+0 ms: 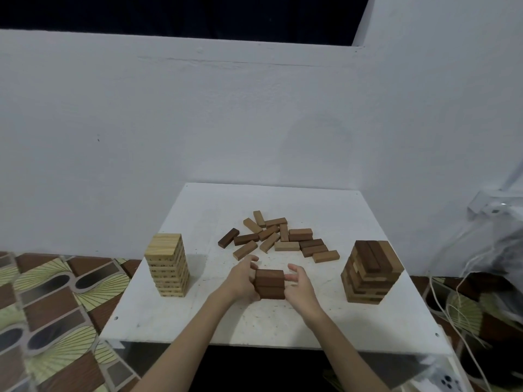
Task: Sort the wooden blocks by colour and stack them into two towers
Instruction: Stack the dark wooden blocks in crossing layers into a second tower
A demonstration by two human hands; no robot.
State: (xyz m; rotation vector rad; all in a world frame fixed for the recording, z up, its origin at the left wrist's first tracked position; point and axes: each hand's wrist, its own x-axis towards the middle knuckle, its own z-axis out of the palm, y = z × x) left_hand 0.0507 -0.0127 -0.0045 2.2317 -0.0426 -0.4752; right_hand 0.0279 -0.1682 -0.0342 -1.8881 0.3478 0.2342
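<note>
A small bundle of dark brown blocks [269,283] sits between my two hands near the middle of the white table [175,312]. My left hand [242,280] grips its left side with curled fingers. My right hand [297,284] is at its right side, fingers spread, fingertips touching or almost touching it. A tall light-wood tower [167,264] stands at the left. A dark brown tower [371,271] stands at the right. Several loose brown and tan blocks [278,237] lie scattered beyond my hands.
A white wall rises right behind the table. Patterned floor [48,312] shows to the left. White cables [450,309] and a wall socket [486,206] are to the right of the table.
</note>
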